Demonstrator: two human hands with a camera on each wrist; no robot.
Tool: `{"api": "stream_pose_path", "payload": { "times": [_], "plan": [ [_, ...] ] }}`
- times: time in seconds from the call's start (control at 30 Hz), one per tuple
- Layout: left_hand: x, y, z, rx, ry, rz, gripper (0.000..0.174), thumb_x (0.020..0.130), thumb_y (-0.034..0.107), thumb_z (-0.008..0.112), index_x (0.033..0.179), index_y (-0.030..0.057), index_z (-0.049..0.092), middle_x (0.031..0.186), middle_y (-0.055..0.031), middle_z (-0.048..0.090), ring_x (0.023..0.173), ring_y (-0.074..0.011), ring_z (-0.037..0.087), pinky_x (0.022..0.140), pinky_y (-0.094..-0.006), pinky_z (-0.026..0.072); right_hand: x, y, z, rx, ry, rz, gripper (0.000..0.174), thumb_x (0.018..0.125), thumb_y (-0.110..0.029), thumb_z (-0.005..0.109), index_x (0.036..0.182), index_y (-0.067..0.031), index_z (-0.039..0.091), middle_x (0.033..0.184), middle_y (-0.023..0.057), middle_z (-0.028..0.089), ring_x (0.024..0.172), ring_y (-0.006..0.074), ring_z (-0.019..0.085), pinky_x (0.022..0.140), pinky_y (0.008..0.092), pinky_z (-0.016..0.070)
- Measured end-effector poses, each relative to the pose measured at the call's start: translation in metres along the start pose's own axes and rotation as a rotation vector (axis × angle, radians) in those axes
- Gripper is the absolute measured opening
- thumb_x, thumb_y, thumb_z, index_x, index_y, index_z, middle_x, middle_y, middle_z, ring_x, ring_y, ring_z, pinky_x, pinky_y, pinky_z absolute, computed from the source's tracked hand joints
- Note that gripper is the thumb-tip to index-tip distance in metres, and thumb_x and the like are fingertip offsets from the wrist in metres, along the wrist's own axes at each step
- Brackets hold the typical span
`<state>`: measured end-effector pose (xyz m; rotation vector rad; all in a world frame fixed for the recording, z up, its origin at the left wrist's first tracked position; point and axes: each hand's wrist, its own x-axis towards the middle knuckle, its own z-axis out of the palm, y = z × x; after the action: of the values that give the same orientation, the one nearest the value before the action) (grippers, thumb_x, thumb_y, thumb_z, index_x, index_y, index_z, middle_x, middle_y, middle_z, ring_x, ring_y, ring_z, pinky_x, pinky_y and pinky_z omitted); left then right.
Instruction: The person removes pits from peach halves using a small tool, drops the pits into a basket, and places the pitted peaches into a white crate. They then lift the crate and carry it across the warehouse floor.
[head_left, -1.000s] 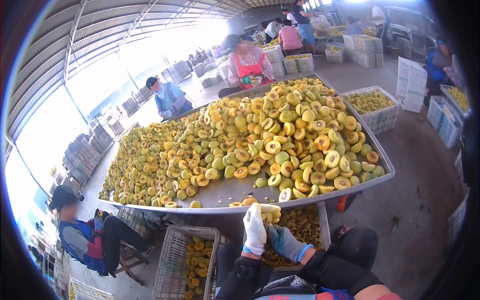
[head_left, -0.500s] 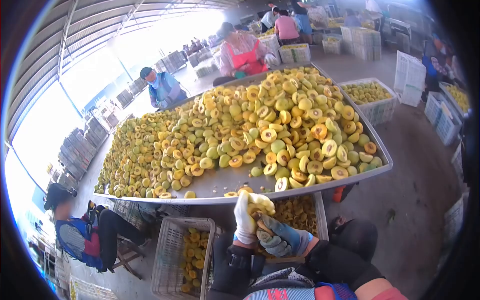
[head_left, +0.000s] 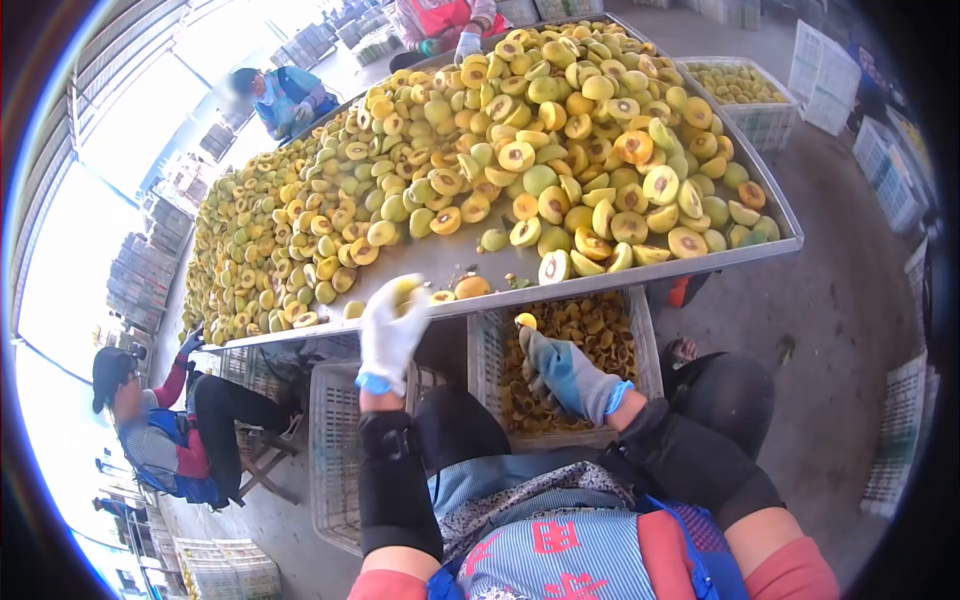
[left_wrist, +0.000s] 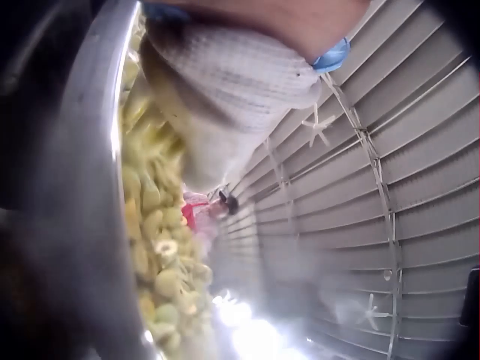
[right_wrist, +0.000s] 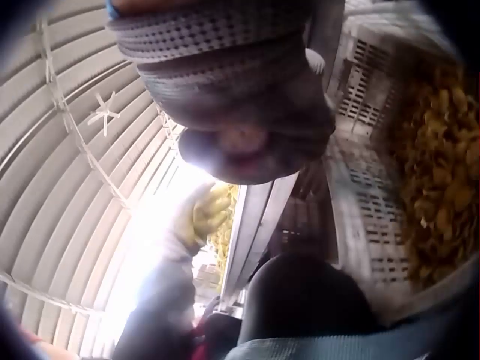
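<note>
My left hand (head_left: pixel 393 335), in a white glove, is raised at the sorting table's near edge, beside the halved yellow-green fruit (head_left: pixel 516 157). Its yellowish fingers look spread and blurred; whether fruit lies against them is unclear. Lower and to the right, my right hand (head_left: pixel 572 375) in a grey-blue glove is over a crate (head_left: pixel 652 345) of brownish-yellow scraps (head_left: pixel 590 325). Its fingers curl round a small brown object, largely hidden, with a bright yellow piece (head_left: pixel 526 320) at the fingertips. In the right wrist view the right glove (right_wrist: pixel 240 105) looks curled, in shadow.
The metal table's raised rim (head_left: pixel 620 274) runs across in front of me. Another crate (head_left: pixel 335 450) stands by my left leg. A seated person (head_left: pixel 165 430) is at the left; two people are across the table. A fruit crate (head_left: pixel 765 125) stands beyond the right edge.
My hands, together before, have parted: the left has moved left beside the table rim, the right stays over the scraps crate. The head view has tilted down.
</note>
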<state>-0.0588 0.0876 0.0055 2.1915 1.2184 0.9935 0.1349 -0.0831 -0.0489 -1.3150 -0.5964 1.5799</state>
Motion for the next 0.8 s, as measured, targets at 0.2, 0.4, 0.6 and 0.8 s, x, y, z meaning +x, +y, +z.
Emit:
{"api": "stream_pose_path", "payload": {
  "times": [0.2,0.4,0.6,0.8],
  "plan": [
    [0.066,-0.026,0.077,0.262,-0.362,0.066,0.031,0.079,0.025,0.075,0.104,0.0067,0.072,0.1,-0.0175,0.072,0.089,-0.0316,0.07,0.083,-0.0369,0.0541,0.03,0.028,-0.022,-0.528,0.191,-0.384,0.037,0.103,-0.034,0.056,0.11,0.001,0.066,0.084,0.0094,0.068,0.074,0.0181,0.062,0.068,0.0358,0.0513],
    [0.076,-0.024,0.079,0.08,-0.462,0.011,0.048,0.076,0.031,0.078,0.117,0.0082,0.068,0.114,-0.0171,0.07,0.101,-0.0333,0.068,0.091,-0.0368,0.0529,0.006,0.004,-0.022,-0.746,0.252,-0.331,0.046,0.101,-0.042,0.056,0.105,0.0029,0.066,0.083,0.0236,0.068,0.076,0.0286,0.065,0.073,0.0412,0.0503],
    [0.089,-0.023,0.083,0.396,-0.604,0.062,0.055,0.073,0.035,0.08,0.119,0.008,0.066,0.121,-0.0159,0.067,0.11,-0.0311,0.065,0.096,-0.0373,0.051,0.008,0.016,-0.021,-0.263,-0.001,-0.097,0.052,0.101,-0.054,0.049,0.092,-0.0043,0.063,0.067,0.0068,0.058,0.055,0.018,0.054,0.053,0.0352,0.0464],
    [0.088,-0.073,0.09,-0.416,-0.305,-0.153,0.044,0.076,0.013,0.08,0.118,0.0056,0.066,0.109,-0.0126,0.072,0.093,-0.0165,0.069,0.084,-0.03,0.0548,-0.012,-0.027,-0.011,0.107,-0.047,-0.029,0.048,0.102,-0.055,0.048,0.087,-0.01,0.061,0.06,-0.0019,0.048,0.047,0.0093,0.045,0.043,0.0266,0.0385]
  ]
}}
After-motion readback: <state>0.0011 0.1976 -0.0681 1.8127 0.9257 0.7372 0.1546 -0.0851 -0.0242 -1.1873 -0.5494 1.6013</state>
